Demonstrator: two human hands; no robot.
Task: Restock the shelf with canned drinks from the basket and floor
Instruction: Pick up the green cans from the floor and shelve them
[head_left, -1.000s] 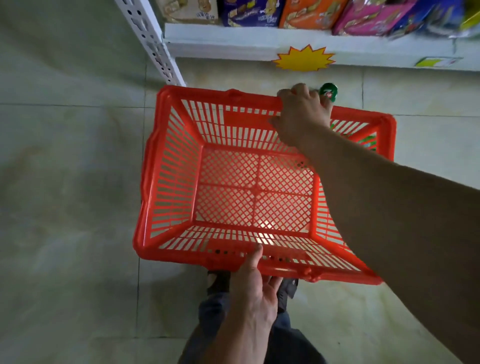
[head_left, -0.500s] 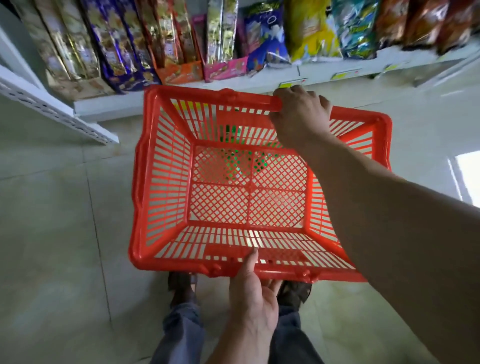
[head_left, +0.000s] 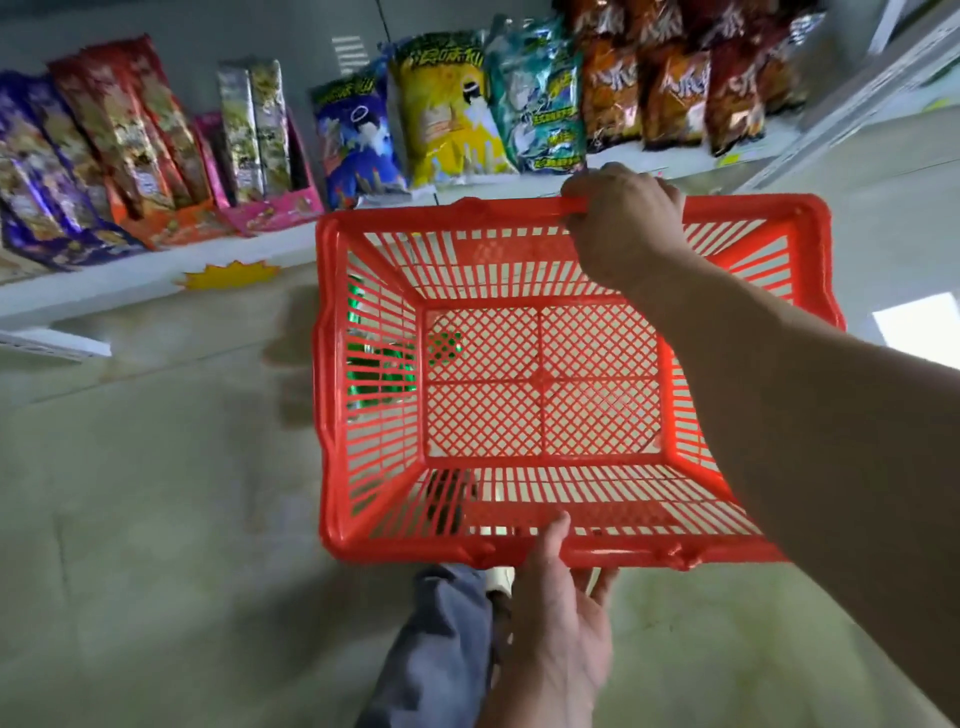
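Gripping the far rim of the red basket (head_left: 332, 364), the right hand (head_left: 623, 223) curls its fingers over the edge. The left hand (head_left: 558, 618) holds the near rim, thumb on top, fingers underneath. Green cans (head_left: 382, 366) show through the basket's left wall, apparently on the floor (head_left: 156, 493) below. Snack bags (head_left: 452, 104) line the white shelf (head_left: 104, 286) behind.

Both hands hold a red basket (head_left: 571, 215) above the floor. The right hand (head_left: 623, 223) grips its far rim, the left hand (head_left: 558, 613) its near rim. Green cans (head_left: 379, 358) show through its left wall.
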